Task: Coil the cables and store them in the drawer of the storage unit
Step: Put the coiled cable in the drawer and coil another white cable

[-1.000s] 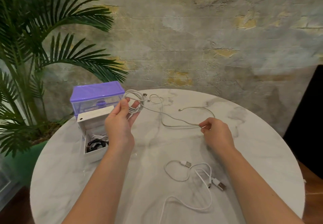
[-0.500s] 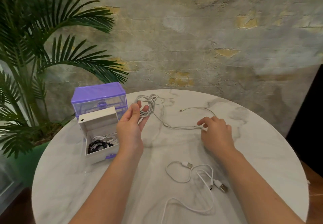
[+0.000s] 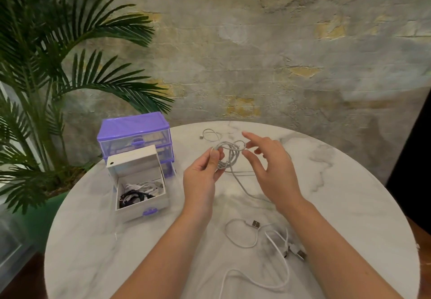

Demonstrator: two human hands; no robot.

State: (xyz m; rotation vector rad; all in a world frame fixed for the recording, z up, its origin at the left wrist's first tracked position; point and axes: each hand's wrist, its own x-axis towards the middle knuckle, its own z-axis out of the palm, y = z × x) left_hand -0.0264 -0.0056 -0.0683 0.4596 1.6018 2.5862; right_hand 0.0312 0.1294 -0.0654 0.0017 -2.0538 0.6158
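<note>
My left hand (image 3: 203,172) pinches a partly wound grey-white cable coil (image 3: 229,153) above the round marble table (image 3: 116,252). My right hand (image 3: 268,165) hovers beside the coil with fingers spread, its fingertips at the coil's right loop; the cable's loose tail trails down under it onto the table. A purple storage unit (image 3: 134,136) stands at the table's left. Its white drawer (image 3: 142,207) is pulled out and holds black and white coiled cables. A loose white USB cable (image 3: 256,238) lies near the front edge.
A short cable end (image 3: 208,135) lies at the back of the table. A potted palm (image 3: 46,77) crowds the left side behind the storage unit. A rough plaster wall stands close behind the table.
My right hand has come up off the table and over to the coil, bringing another loop of cable. My left hand shifted right with the coil, and the trailing cable is shorter.
</note>
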